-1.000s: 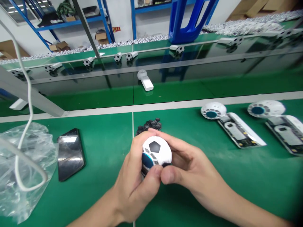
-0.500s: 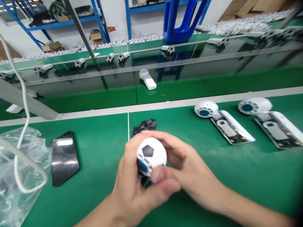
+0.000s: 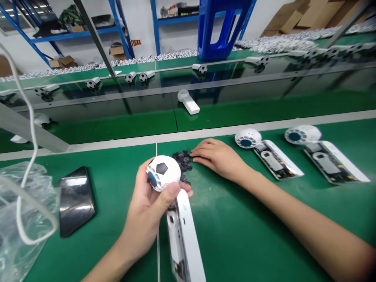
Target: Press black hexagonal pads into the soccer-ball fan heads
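My left hand (image 3: 149, 207) is closed around the round head of a white handheld fan (image 3: 164, 172) with a football-pattern cover; its long white handle (image 3: 183, 231) points toward me, open side showing. My right hand (image 3: 216, 156) reaches forward onto the green mat, fingertips curled at a small pile of black pentagon pieces (image 3: 182, 158). Whether it grips a piece I cannot tell.
Two open fan bodies (image 3: 264, 150) (image 3: 320, 150) lie at the right. A black phone (image 3: 76, 199) and a clear plastic bag (image 3: 20, 219) with a white cable sit left. A white fan (image 3: 188, 102) lies on the conveyor beyond, with more football fans along the far rail.
My right hand let go of the fan head and moved forward to the black pieces. My left hand lifted the fan slightly left, exposing its handle.
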Available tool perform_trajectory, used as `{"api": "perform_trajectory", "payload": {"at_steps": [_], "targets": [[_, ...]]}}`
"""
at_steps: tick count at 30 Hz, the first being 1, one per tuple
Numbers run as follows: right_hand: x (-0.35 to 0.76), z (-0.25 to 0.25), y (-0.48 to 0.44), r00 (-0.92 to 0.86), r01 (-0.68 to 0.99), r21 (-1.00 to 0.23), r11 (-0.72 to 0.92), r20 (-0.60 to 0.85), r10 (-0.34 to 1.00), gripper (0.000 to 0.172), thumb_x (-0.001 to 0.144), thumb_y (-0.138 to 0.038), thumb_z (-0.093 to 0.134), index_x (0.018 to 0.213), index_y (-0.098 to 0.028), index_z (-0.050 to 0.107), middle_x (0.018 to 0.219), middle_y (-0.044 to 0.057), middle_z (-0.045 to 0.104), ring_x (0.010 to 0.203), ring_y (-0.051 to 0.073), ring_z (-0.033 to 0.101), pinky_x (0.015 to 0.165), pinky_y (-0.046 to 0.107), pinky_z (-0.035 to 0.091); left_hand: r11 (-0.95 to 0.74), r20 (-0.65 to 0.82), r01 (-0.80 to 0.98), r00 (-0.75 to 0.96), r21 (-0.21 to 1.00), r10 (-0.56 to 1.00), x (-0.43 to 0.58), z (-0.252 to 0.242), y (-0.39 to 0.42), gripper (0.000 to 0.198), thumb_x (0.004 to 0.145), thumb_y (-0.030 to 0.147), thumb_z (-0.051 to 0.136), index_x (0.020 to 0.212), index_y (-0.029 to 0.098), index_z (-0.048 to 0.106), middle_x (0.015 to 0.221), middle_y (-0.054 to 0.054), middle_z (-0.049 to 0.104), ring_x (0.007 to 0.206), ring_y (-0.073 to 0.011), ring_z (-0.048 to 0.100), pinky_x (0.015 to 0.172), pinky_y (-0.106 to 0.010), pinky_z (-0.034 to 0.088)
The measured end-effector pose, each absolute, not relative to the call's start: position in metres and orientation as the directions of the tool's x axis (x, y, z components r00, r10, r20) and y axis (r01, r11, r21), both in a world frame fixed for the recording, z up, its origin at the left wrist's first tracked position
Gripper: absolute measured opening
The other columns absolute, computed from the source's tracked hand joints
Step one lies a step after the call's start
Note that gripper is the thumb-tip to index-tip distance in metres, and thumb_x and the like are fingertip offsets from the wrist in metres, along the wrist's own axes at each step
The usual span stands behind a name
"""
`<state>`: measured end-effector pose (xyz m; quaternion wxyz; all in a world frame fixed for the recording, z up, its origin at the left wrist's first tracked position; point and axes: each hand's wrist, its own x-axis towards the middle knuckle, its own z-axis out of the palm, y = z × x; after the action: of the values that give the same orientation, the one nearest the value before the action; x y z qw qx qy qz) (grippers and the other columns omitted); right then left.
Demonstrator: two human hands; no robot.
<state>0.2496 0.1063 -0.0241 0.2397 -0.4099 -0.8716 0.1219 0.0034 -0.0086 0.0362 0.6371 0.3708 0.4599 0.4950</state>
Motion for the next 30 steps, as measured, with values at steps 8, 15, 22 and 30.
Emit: {"api": "perform_trajectory", "payload": {"at_steps": [8, 15, 22, 30], "targets": [[0.245, -0.025, 0.106, -0.603, 0.677, -0.287, 0.678, 0.312, 0.734, 0.026, 0.112, -0.024, 0.062, 0.133, -0.023, 0.077, 0.136, 0.010, 0.080, 0.127, 0.029, 0.073, 0.109, 0.045, 0.060, 0.117, -0.118, -0.085, -0.003, 0.990, 0.993, 0.000, 0.023, -0.017, 0.069, 0.091, 0.053, 0.089, 0.144, 0.029, 0.052, 0.121, -0.006, 0.076, 0.095, -0.0232, 0.078, 0.080, -0.033, 0.065], [0.248, -0.024, 0.092, -0.538, 0.782, -0.155, 0.603, 0.320, 0.780, 0.027, 0.106, -0.014, 0.060, 0.126, -0.012, 0.079, 0.104, 0.016, 0.079, 0.092, 0.032, 0.077, 0.078, 0.042, 0.062, -0.041, 0.043, 0.042, -0.045, 0.998, 0.998, -0.005, 0.022, -0.010, 0.061, 0.100, 0.045, 0.080, 0.154, 0.039, 0.051, 0.112, 0.001, 0.069, 0.084, -0.0158, 0.068, 0.076, -0.027, 0.062], [0.245, -0.012, 0.076, -0.550, 0.716, -0.149, 0.682, 0.482, 0.682, 0.025, 0.108, -0.011, 0.056, 0.110, -0.015, 0.081, 0.105, 0.015, 0.084, 0.092, 0.030, 0.082, 0.079, 0.042, 0.068, -0.040, 0.051, -0.091, 0.126, 0.995, 0.991, -0.016, 0.008, -0.004, 0.060, 0.103, 0.046, 0.076, 0.155, 0.048, 0.047, 0.115, 0.001, 0.068, 0.085, -0.0171, 0.068, 0.067, -0.026, 0.058], [0.231, 0.033, -0.001, -0.409, 0.438, -0.439, 0.784, 0.680, 0.609, 0.064, 0.100, -0.008, 0.077, 0.155, -0.039, 0.062, 0.117, 0.002, 0.086, 0.105, 0.024, 0.084, 0.094, 0.039, 0.072, -0.113, 0.140, -0.135, 0.215, 0.984, 0.966, -0.016, 0.010, -0.006, 0.060, 0.105, 0.049, 0.070, 0.158, 0.044, 0.043, 0.134, -0.003, 0.069, 0.110, -0.0262, 0.073, 0.090, -0.038, 0.064]]}}
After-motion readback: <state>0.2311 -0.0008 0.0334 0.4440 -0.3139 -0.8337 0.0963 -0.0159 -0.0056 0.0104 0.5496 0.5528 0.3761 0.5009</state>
